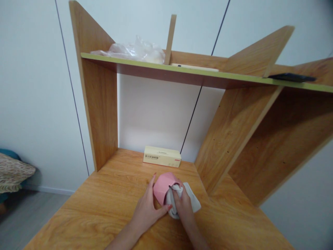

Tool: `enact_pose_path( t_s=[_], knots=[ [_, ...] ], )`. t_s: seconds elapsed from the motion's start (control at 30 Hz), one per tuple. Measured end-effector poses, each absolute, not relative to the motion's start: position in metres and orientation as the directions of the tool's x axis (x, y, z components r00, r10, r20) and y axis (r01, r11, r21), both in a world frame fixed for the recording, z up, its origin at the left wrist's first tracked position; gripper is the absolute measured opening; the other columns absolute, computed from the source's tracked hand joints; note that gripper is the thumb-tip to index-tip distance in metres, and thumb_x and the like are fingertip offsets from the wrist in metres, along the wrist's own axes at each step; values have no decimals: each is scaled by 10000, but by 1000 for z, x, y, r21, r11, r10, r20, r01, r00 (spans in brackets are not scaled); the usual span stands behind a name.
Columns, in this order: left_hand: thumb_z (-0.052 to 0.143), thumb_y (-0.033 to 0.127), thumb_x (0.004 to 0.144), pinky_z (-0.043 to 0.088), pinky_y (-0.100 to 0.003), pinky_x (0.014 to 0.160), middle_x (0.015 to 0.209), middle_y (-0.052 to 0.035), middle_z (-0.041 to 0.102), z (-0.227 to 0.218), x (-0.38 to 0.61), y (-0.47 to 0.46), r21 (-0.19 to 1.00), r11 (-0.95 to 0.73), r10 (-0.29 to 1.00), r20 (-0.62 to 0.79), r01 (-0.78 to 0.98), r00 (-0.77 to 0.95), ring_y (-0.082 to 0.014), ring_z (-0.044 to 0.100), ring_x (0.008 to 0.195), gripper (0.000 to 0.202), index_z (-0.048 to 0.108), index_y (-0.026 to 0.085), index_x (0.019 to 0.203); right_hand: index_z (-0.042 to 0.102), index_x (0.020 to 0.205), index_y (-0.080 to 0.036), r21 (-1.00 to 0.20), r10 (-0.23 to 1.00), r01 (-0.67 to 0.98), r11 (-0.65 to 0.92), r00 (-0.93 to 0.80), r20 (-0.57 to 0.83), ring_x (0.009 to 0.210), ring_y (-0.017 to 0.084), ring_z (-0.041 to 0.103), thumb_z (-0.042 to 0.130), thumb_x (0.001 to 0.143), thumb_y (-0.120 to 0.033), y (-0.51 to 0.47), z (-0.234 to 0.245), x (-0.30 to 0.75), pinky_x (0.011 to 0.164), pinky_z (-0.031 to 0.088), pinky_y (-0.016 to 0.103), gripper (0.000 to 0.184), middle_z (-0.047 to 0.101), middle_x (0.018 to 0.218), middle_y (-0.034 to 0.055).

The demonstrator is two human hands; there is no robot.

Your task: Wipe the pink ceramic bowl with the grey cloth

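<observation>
The pink container (161,185) sits between the hands over the bench (104,205), its opening tilted toward the right hand (184,205), the nearer to that mouth, which pinches a grey cloth (195,201) there; the left hand (145,210) grips the container's left side, thumb and fingers parted around it

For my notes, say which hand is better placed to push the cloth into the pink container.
Right, I'd judge: the right hand holds the cloth at the opening of the pink container, while the left hand grips its outside.
</observation>
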State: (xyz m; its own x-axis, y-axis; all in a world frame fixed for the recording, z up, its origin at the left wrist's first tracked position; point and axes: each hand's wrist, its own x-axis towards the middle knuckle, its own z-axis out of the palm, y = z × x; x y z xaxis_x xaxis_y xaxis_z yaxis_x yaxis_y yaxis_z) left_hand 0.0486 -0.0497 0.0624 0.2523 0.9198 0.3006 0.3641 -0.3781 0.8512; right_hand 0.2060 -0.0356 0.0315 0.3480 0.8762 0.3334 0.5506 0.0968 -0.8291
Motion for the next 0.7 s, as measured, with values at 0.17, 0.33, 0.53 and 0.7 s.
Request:
enact_pose_path(
  t_s=[0.17,0.33,0.53,0.7],
  knots=[
    [599,291,709,310,-333,981,1311,-123,398,54,55,-52,875,-383,918,323,296,231,-221,397,1184,741,193,162,1316,516,1016,-165,-872,908,466,150,284,308,919,195,586,383,777,-373,-34,33,199,790,436,267,344,637,960,68],
    [588,314,704,388,-339,901,1197,-129,499,51,52,-47,870,-345,935,289,352,203,-228,491,1083,684,233,144,1264,472,1118,-177,-858,890,512,-22,402,217,940,218,580,477,716,-340,-35,34,199,756,426,275,433,632,981,69],
    [575,337,703,424,-334,837,1148,-137,532,53,52,-47,837,-337,940,274,431,202,-237,539,1006,691,229,128,1263,466,1146,-142,-786,878,600,-148,446,175,905,226,597,503,709,-358,-33,38,201,699,422,259,488,643,957,96],
    [560,343,709,445,-313,777,1091,-107,576,52,51,-47,801,-314,948,236,510,212,-235,577,934,696,218,156,1286,373,1249,-151,-674,882,713,-194,428,199,776,212,631,450,768,-348,-36,42,204,601,415,241,526,667,792,63]
  ],
)
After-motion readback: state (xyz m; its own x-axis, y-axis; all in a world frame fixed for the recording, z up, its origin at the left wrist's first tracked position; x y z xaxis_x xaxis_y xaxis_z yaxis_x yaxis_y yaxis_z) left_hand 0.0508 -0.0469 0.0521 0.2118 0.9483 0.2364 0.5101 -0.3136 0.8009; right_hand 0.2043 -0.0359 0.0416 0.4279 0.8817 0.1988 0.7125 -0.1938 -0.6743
